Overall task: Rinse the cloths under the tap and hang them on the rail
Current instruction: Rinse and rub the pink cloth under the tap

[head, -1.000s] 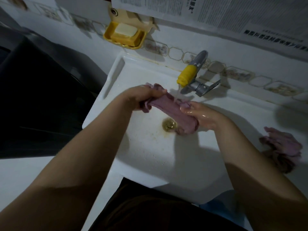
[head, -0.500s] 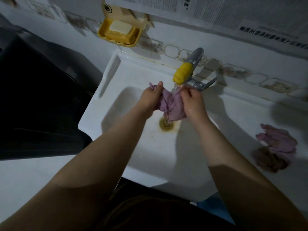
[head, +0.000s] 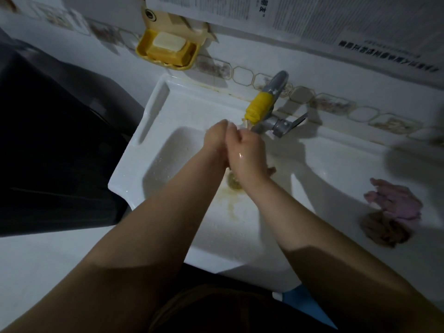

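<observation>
Half a second ago the purple cloth hung bunched between the two hands under the tap [head: 260, 109]; now the left hand [head: 214, 140] and right hand [head: 247, 152] are pressed together in front of the spout, fingers curled tight over the cloth [head: 272, 170] — only a scrap shows below the right wrist. That looks like wringing, so the rinse is likely ending. Its long axis and heading I cannot tell. More cloths [head: 394, 212] wait on the table, well right of the tap.
</observation>
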Tool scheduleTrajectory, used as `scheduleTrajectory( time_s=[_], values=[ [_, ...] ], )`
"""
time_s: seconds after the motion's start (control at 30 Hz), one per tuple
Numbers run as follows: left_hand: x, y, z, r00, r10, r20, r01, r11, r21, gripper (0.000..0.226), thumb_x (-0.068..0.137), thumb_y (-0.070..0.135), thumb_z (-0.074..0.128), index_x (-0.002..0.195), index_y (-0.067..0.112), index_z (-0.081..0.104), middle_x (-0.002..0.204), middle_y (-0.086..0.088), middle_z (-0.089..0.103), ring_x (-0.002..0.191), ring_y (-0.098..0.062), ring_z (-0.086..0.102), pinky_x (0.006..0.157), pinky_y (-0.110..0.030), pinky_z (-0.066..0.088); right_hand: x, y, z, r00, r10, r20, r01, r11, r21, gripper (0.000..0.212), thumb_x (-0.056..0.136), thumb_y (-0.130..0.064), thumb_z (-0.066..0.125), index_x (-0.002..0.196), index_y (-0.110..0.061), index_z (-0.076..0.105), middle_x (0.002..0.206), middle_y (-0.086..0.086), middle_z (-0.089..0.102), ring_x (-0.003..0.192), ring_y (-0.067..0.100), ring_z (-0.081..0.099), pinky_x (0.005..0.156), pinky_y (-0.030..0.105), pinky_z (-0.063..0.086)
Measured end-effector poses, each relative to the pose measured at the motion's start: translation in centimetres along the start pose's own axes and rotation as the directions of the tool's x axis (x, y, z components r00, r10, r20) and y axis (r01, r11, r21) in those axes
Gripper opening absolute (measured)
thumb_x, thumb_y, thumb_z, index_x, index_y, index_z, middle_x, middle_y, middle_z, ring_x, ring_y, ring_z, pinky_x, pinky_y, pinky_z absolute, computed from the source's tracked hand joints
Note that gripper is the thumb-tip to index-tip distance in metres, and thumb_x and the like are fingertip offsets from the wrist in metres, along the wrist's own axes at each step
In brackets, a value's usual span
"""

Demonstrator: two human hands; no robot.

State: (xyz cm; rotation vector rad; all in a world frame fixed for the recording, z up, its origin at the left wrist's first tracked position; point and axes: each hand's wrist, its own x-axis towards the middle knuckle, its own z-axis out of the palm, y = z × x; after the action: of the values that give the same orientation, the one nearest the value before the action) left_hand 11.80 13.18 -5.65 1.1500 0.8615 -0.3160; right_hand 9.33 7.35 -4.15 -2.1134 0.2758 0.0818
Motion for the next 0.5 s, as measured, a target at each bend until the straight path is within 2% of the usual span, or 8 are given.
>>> scheduleTrajectory(
  time_s=[0.03,0.1,0.13,0.17,0.23,0.37,0.43,0.5],
  values=[
    [-0.5,0.1,0.1,0.999,0.031,0.014,-0.031,0.999,0.029,0.034,0.1,0.021,0.038,0.068,0.014,0.043,0.063,-0.004,0.045,0.058,-0.016,0.05,0.049,-0.022,0.043,0.2,0.0,-0.2,0.999,0.032,-0.001,-0.032,0.999,-0.008,0.042,0.095,-0.041,0.043,0.071,-0.01,0.06,0.079,0.014,0.067,0.077,0.03,0.062,0.07,0.036,0.048],
    [-1.5,-0.8,1.1,0.997,-0.03,0.066,0.029,1.0,0.01,0.038,0.1,0.026,0.041,0.066,0.013,0.048,0.054,-0.008,0.049,0.052,-0.02,0.055,0.049,-0.024,0.044,1.7,0.3,-1.0,0.991,0.133,-0.003,-0.133,0.991,0.011,0.036,0.096,-0.034,0.045,0.074,-0.008,0.06,0.084,0.016,0.067,0.082,0.033,0.063,0.068,0.033,0.045],
    [-2.1,-1.0,1.7,0.991,-0.096,0.093,0.1,0.994,-0.036,0.036,0.099,0.027,0.042,0.068,0.01,0.052,0.054,-0.011,0.051,0.053,-0.022,0.055,0.05,-0.025,0.045,2.8,0.4,-1.6,0.986,0.168,-0.021,-0.166,0.985,0.045,0.034,0.097,-0.029,0.045,0.08,-0.005,0.062,0.087,0.018,0.066,0.087,0.034,0.063,0.067,0.03,0.04],
    [-2.6,-0.9,2.1,0.991,-0.094,0.092,0.096,0.995,-0.016,0.032,0.098,0.026,0.043,0.073,0.008,0.054,0.058,-0.013,0.053,0.057,-0.025,0.056,0.053,-0.027,0.047,3.6,0.4,-2.0,0.98,0.192,-0.042,-0.189,0.98,0.062,0.033,0.097,-0.026,0.044,0.083,-0.002,0.063,0.087,0.017,0.065,0.09,0.034,0.062,0.067,0.029,0.036],
    [-1.9,-0.3,1.7,0.999,-0.046,0.019,0.045,0.998,0.053,0.031,0.096,0.023,0.044,0.071,0.007,0.052,0.055,-0.011,0.052,0.059,-0.027,0.052,0.052,-0.027,0.045,2.8,-0.4,-1.9,0.987,0.157,-0.034,-0.154,0.985,0.082,0.033,0.095,-0.027,0.048,0.073,-0.006,0.059,0.075,0.012,0.062,0.083,0.033,0.062,0.068,0.034,0.043],
    [-0.7,0.5,-0.1,0.999,-0.025,0.02,0.026,0.999,-0.039,0.03,0.1,0.022,0.039,0.071,0.015,0.045,0.047,0.004,0.051,0.044,-0.01,0.051,0.036,-0.01,0.039,-0.4,-0.8,-0.5,0.999,0.007,0.035,-0.006,1.0,-0.017,0.046,0.096,-0.041,0.045,0.059,-0.012,0.048,0.062,0.004,0.057,0.068,0.027,0.058,0.065,0.035,0.046],
    [-1.5,-0.3,0.4,0.99,-0.092,0.107,0.093,0.996,0.002,0.03,0.099,0.028,0.04,0.074,0.016,0.048,0.045,0.004,0.054,0.054,-0.014,0.049,0.041,-0.012,0.042,1.2,-0.1,-1.1,0.996,0.089,0.021,-0.089,0.996,-0.013,0.044,0.093,-0.041,0.046,0.059,-0.014,0.047,0.067,0.007,0.06,0.072,0.03,0.062,0.069,0.037,0.049],
    [-2.2,-1.2,1.2,0.978,-0.103,0.182,0.101,0.995,0.018,0.031,0.099,0.029,0.039,0.076,0.013,0.053,0.057,-0.005,0.056,0.057,-0.019,0.054,0.052,-0.02,0.048,3.1,0.7,-1.6,0.988,0.151,-0.019,-0.151,0.989,-0.002,0.035,0.087,-0.041,0.046,0.07,-0.012,0.055,0.078,0.011,0.063,0.081,0.033,0.063,0.073,0.039,0.051]
  ],
)
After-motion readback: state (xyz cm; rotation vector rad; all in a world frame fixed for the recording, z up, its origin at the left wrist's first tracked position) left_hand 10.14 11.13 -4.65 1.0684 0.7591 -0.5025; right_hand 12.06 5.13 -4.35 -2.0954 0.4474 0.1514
